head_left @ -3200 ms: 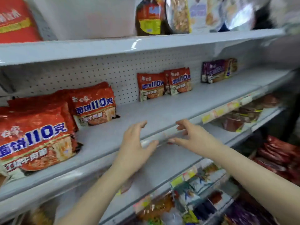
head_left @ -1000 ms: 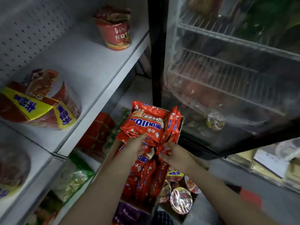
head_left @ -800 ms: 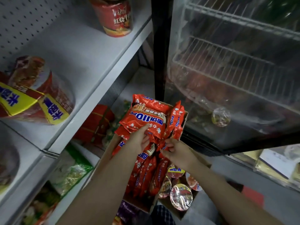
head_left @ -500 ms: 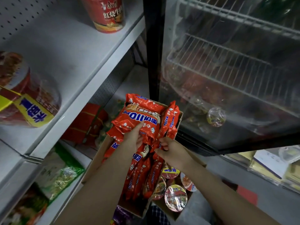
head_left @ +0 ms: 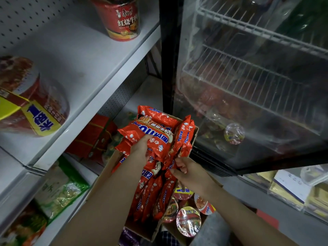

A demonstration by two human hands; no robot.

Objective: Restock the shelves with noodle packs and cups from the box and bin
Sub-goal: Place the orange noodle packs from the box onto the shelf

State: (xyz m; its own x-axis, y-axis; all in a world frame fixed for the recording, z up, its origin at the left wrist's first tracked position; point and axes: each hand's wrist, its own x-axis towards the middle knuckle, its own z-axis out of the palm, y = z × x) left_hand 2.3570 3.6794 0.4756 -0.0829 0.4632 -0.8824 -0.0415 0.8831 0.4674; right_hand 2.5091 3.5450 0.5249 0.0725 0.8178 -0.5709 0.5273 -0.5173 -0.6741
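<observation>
A cardboard box (head_left: 104, 171) on the floor holds several red noodle packs standing on edge (head_left: 150, 192). My left hand (head_left: 142, 148) grips a red noodle pack (head_left: 150, 132) lifted above the box. My right hand (head_left: 186, 172) pinches the lower ends of upright red packs (head_left: 184, 137) at the box's right side. Beside the box, several noodle cups (head_left: 188, 221) lie in a second container. The white shelf (head_left: 79, 71) on the left carries a red noodle cup (head_left: 122, 16) at its far end and a wrapped bowl pack (head_left: 30, 98) nearer me.
A glass-door cooler (head_left: 248, 86) with wire racks stands directly right of the shelving, its black frame (head_left: 168, 55) close behind the box. Lower shelves hold red boxes (head_left: 95, 137) and green packs (head_left: 60, 189). Stacked goods (head_left: 292, 189) sit on the floor at far right.
I turned from the shelf of red packs down to the box. Over the last second my left hand has lifted a red pack slightly while my right hand took hold of the upright packs.
</observation>
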